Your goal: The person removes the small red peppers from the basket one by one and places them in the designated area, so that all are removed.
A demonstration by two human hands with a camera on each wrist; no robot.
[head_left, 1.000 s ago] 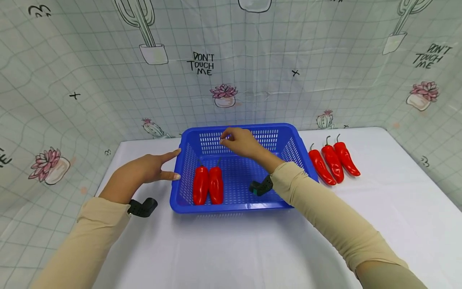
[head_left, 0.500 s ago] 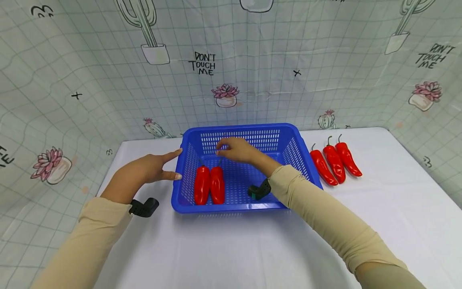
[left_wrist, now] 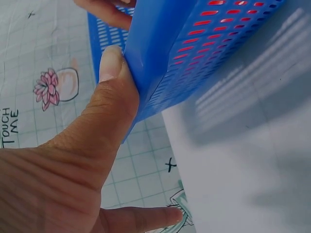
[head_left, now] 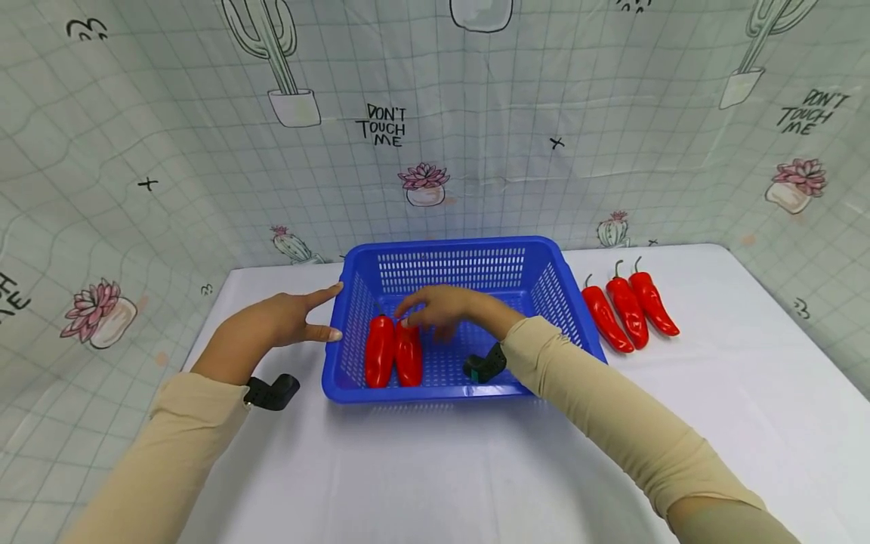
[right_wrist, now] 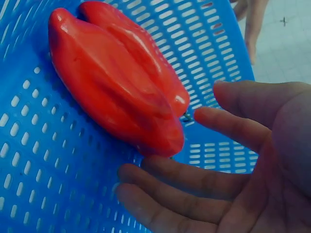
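Observation:
Inside a blue perforated basket (head_left: 448, 395), two shiny red chili peppers lie side by side at the left: an outer pepper (head_left: 379, 351) and an inner pepper (head_left: 409, 359). My right hand (head_left: 438, 306) is over the stem end of the inner one. Its fingers are spread beside the pepper tip in the right wrist view, with nothing between them. My left hand (head_left: 272, 321) is at the basket's left side, its extended thumb and forefinger touching the rim. In the left wrist view its thumb (left_wrist: 114, 73) presses on the blue rim.
Three more red peppers (head_left: 627, 311) lie in a row on the white table (head_left: 448, 476), right of the basket. A gridded cloth (head_left: 503, 91) with cactus drawings hangs behind and at both sides. A dark wrist camera (head_left: 272, 391) is strapped on each forearm.
My right hand has come down and nearer, toward the inner pepper's stem end, and its curled fingers have spread. My left hand stays at the rim; the peppers have not moved.

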